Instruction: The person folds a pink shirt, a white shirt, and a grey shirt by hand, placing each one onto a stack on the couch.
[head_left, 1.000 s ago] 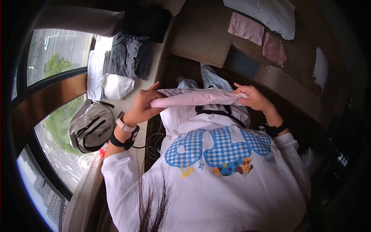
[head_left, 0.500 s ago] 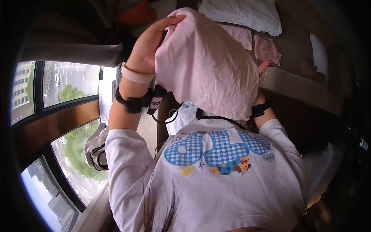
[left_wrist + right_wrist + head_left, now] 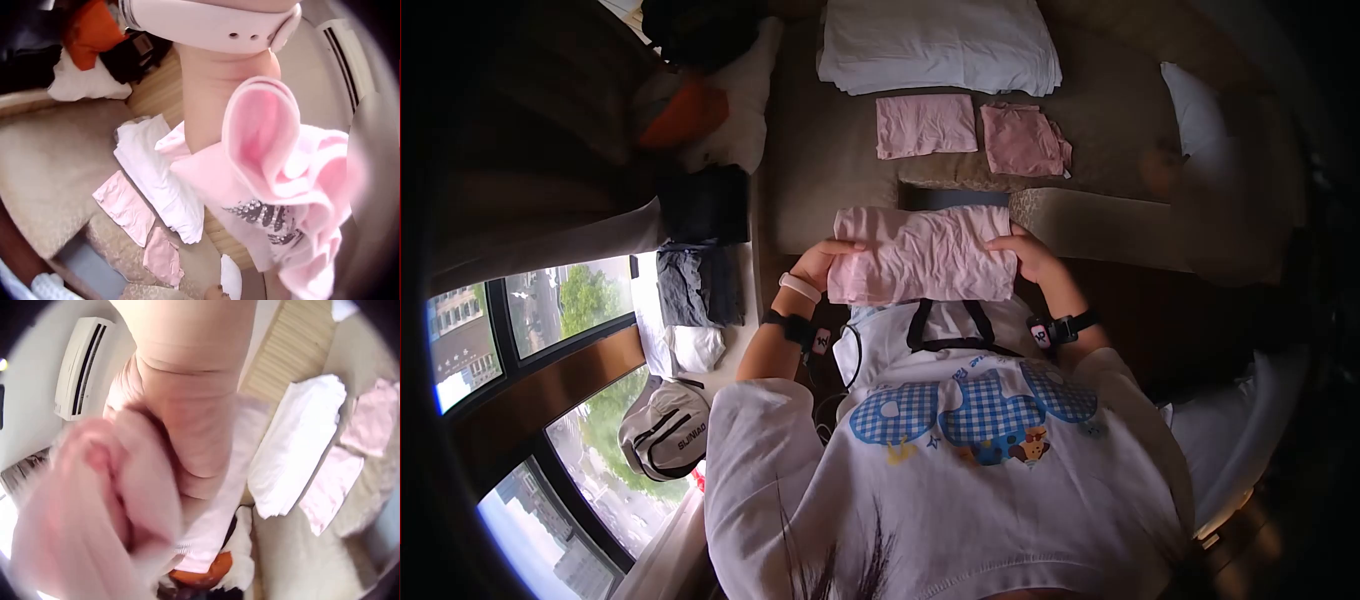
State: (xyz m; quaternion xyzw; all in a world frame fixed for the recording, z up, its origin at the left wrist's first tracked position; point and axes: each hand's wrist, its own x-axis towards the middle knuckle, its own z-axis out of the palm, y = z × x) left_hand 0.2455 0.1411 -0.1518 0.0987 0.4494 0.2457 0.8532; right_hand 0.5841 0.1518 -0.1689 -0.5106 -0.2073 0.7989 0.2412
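A pink garment [image 3: 925, 255], doubled into a wrinkled rectangle, is held up in front of the person's waist. My left hand [image 3: 820, 262] grips its left edge, thumb lying over the front. At the opposite edge my right hand [image 3: 1030, 254] pinches the cloth in the same way. In the left wrist view, folds of the garment [image 3: 256, 162] hang in loops and a dark sparkly print shows on one face. The right wrist view has the right hand [image 3: 194, 425] over blurred, bunched pink cloth [image 3: 81, 506]; most fingers are hidden.
Ahead on the brown sofa [image 3: 820, 190] lie a light pink folded cloth [image 3: 926, 126], a darker pink one [image 3: 1022, 140] and a thick white folded bundle [image 3: 940, 45]. Along the windowsill at left are dark folded clothes [image 3: 700, 285], a white folded piece [image 3: 697, 348] and a beige backpack [image 3: 665, 430].
The garment went from a flat strip between both hands to being swung up and spread high, then came down as a smaller rectangle. The head view has turned toward the sofa.
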